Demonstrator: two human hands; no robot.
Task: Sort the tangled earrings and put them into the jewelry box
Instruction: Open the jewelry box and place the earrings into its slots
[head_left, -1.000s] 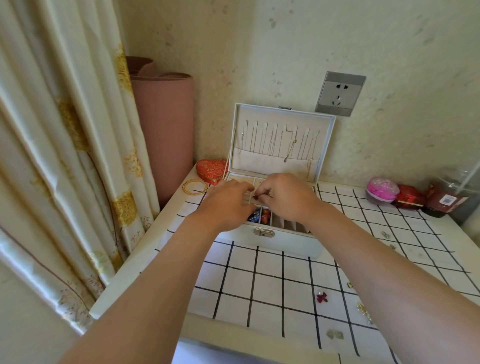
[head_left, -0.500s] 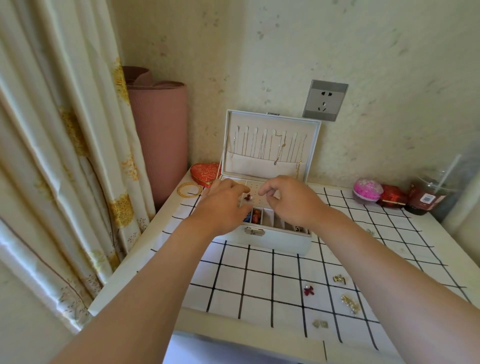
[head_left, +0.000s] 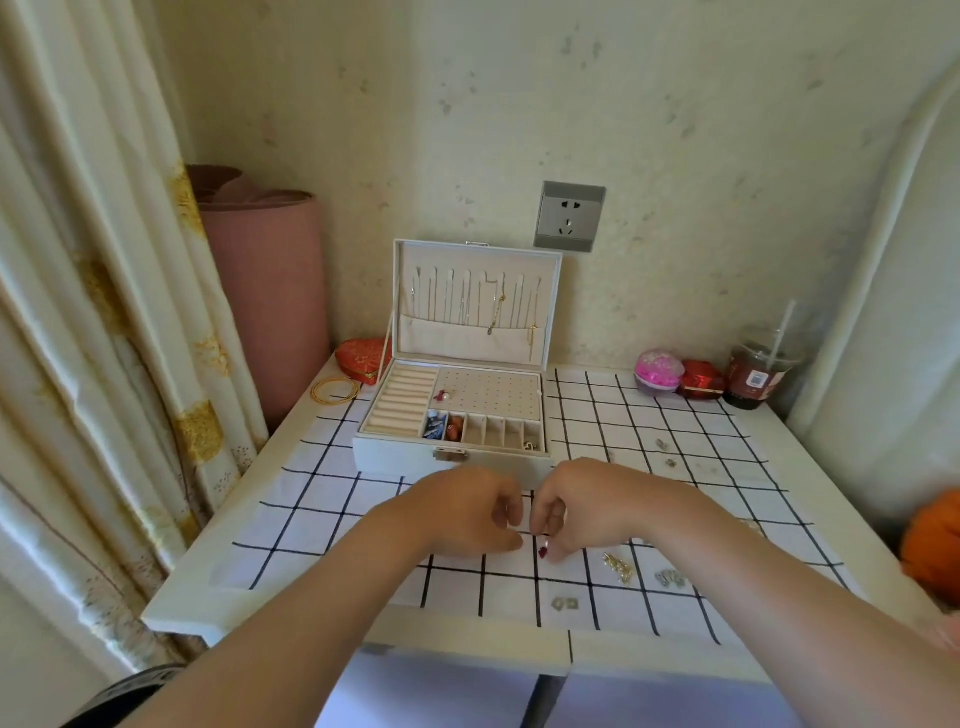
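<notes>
While the right hand (head_left: 587, 512) is pinching the red earring (head_left: 543, 552) in a narrow grip, low at the bench (head_left: 197, 608), the open jewelry box (head_left: 452, 463) is lying straight ahead, near. Left hand (head_left: 467, 514) is curling just beside the earring; can't tell if it's holding anything. Right hand is nearer.

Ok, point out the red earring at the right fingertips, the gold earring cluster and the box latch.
red earring (head_left: 543, 552): head view, its red body.
gold earring cluster (head_left: 618, 567): head view, middle of the tangle.
box latch (head_left: 450, 455): head view, centre of the metal clasp.
</notes>
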